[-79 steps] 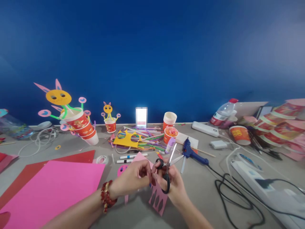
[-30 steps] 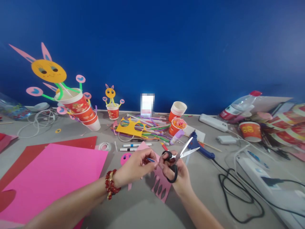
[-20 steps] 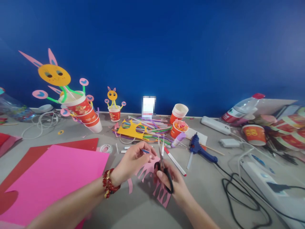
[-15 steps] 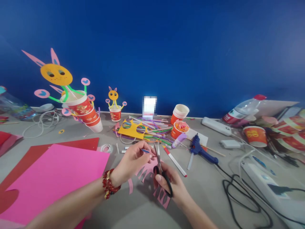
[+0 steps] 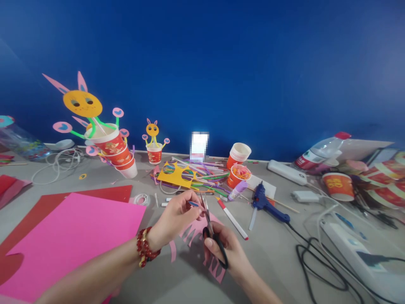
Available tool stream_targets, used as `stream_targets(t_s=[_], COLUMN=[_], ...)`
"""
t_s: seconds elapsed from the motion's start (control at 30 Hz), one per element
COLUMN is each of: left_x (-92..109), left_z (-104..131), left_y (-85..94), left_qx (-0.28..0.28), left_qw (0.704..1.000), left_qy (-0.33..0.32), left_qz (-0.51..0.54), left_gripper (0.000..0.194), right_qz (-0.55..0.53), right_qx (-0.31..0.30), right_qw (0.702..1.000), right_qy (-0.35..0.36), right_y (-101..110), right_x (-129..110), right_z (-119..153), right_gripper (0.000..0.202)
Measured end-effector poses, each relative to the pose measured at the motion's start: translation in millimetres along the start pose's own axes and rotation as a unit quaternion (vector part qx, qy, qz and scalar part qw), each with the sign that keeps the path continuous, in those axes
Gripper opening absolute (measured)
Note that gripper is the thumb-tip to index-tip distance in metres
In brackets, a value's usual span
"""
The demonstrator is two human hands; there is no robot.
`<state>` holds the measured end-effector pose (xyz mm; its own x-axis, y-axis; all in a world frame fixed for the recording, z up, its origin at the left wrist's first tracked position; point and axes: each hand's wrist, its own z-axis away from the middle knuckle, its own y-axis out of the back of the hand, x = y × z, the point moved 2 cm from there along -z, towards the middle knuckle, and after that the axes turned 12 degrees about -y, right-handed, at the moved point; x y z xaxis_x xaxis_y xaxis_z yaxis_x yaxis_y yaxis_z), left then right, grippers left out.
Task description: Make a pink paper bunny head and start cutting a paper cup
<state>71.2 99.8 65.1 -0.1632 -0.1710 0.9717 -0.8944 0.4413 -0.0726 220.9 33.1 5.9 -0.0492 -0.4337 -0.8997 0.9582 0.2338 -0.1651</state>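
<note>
Between its fingertips my left hand (image 5: 177, 219) pinches a small pink paper piece (image 5: 194, 204) with a blue patch. My right hand (image 5: 223, 245) is wrapped round the black handles of the scissors (image 5: 207, 214), whose slightly parted blades point up beside the left fingertips. Beneath both hands lies pink paper (image 5: 193, 230) with leaf-shaped cutouts, partly hidden by them. A curved pink strip (image 5: 172, 251) rests on the grey table just left of it.
Pink sheets (image 5: 79, 240) cover the left. Cup figures (image 5: 118, 147) stand behind. Pipe cleaners (image 5: 209, 169), yellow scrap (image 5: 175, 176) and a marker (image 5: 233, 219) lie ahead. Right are a blue glue gun (image 5: 268, 204), black cable (image 5: 303, 261), power strip (image 5: 357, 253) and bottle (image 5: 322, 151).
The camera view has shifted slightly, so the background sits a little lower. The scissors' tips look slightly further left, near the small pink piece. Both hands keep their holds.
</note>
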Motion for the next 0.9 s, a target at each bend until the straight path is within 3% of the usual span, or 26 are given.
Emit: stream_targets(t_s=[0.77, 0.9], left_x=[0.4, 1.7], left_z=[-1.3, -2.0], left_y=[2.0, 2.8], left_qx=[-0.008, -0.009], left_qw=[1.0, 1.0], left_qy=[0.01, 0.007], left_qz=[-0.009, 0.0], left_gripper=[0.004, 0.003], right_qz=[0.013, -0.002], right_qx=[0.011, 0.038], right_qw=[1.0, 0.999], right_qy=[-0.002, 0.007], right_y=[-0.5, 3.1], right_x=[-0.2, -0.2], right_z=[-2.6, -2.3], right_gripper=[0.058, 0.055])
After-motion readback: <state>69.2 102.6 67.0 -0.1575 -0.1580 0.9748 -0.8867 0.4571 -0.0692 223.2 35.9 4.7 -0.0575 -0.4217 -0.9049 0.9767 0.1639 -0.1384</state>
